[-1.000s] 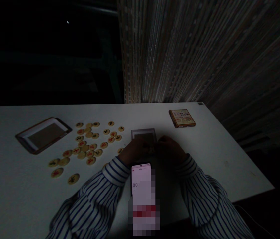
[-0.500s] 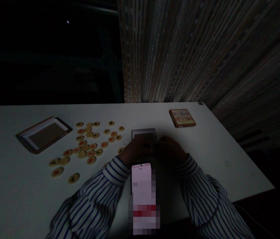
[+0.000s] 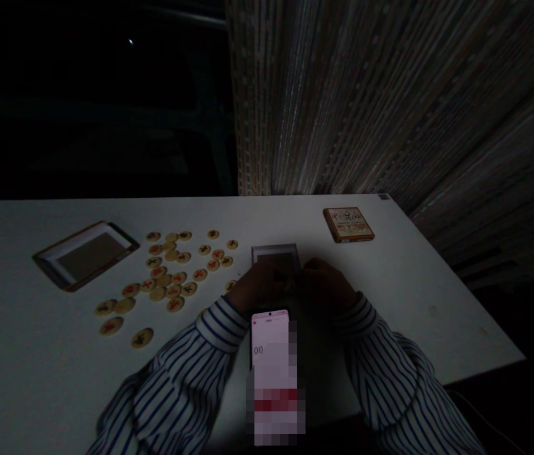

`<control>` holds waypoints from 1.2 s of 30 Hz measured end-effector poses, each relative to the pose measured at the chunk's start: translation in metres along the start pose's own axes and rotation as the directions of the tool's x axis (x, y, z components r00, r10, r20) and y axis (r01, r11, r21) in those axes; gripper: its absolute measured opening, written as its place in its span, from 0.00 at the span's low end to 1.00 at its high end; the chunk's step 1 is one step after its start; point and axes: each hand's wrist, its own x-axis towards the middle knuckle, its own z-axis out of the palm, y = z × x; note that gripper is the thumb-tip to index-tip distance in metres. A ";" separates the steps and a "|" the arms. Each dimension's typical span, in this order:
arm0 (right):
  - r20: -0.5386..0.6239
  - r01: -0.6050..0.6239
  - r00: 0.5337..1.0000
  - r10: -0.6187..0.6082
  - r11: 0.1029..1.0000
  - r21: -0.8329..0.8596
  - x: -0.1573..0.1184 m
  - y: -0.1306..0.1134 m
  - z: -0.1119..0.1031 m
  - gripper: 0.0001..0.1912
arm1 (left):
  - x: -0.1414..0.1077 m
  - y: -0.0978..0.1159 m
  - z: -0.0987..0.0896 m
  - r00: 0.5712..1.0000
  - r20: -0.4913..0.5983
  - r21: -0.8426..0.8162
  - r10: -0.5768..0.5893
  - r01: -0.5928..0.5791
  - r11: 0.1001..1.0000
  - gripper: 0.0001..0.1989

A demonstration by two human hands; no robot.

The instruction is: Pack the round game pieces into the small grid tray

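Note:
Both my hands meet over the near part of a small open box tray [image 3: 274, 249] at the table's middle. My left hand [image 3: 258, 287] reaches in from the left, its fingers curled closed by the tray's near side. Opposite it, my right hand [image 3: 327, 286] is also closed, its fingertips close to those of the left. Darkness hides what, if anything, lies between the fingers. Left of the hands, several round wooden Chinese chess pieces [image 3: 174, 304] with red or black characters lie scattered, some with blank faces up.
A lit phone [image 3: 269, 366] lies below my hands, between the forearms. At the left of the white table [image 3: 34, 366] stands an open box lid or tray [image 3: 68, 282]. A closed printed box [image 3: 348, 224] lies at the back right. A striped curtain [image 3: 295, 107] hangs behind.
The view has shifted very slightly. My hands stay over the tray in nearly the same pose, and the chess pieces lie where they were.

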 end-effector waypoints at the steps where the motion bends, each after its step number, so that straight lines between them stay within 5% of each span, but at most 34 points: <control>1: 0.005 0.004 1.000 -0.004 1.000 0.003 0.000 0.000 0.000 0.10 | 0.000 0.000 0.000 1.000 0.003 -0.004 -0.001 0.001 1.000 0.12; 11: 0.002 -0.011 1.000 0.011 1.000 0.019 -0.001 0.000 0.000 0.11 | -0.003 0.004 -0.003 1.000 -0.019 -0.008 0.011 -0.011 1.000 0.12; 21: 0.018 -0.047 0.999 0.047 0.999 0.002 0.000 -0.003 -0.005 0.13 | -0.017 -0.003 -0.024 0.983 -0.175 0.043 -0.051 0.059 0.997 0.15; 36: 0.047 -0.042 0.998 0.043 0.999 -0.018 0.000 -0.003 -0.002 0.12 | -0.018 -0.005 -0.022 0.982 -0.180 0.055 -0.052 0.063 0.996 0.14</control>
